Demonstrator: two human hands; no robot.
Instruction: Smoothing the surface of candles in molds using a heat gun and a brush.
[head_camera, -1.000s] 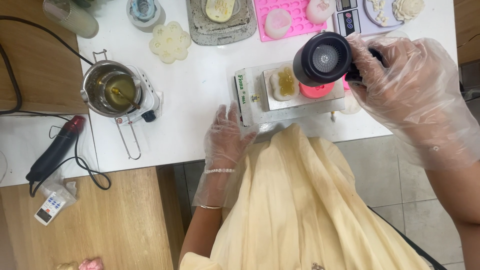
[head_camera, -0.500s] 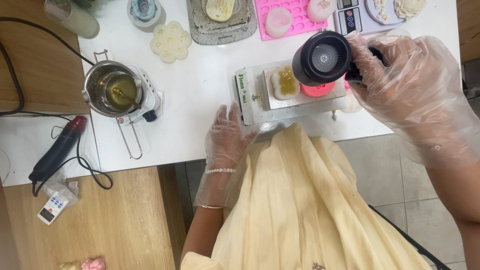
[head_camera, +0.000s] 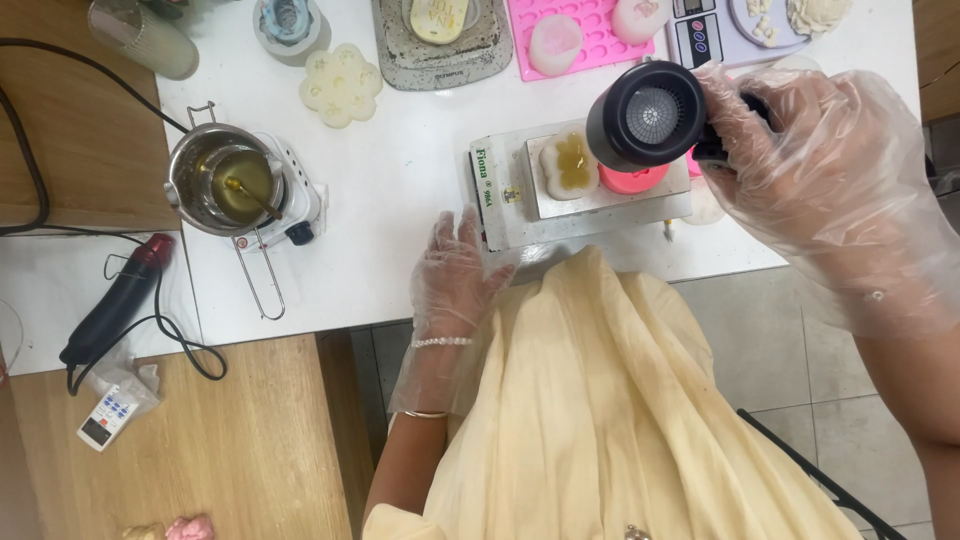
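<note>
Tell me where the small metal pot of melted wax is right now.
In the head view, the metal pot sits on a small white hot plate at the table's left, left of the left hand.

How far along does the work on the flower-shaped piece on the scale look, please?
Done: yellow liquid already sits in the flower-shaped mould on the scale. In hand: the right hand aims a black heat gun at it; the left hand rests on the table edge. Left: more liquid waits in the metal pot.
</note>
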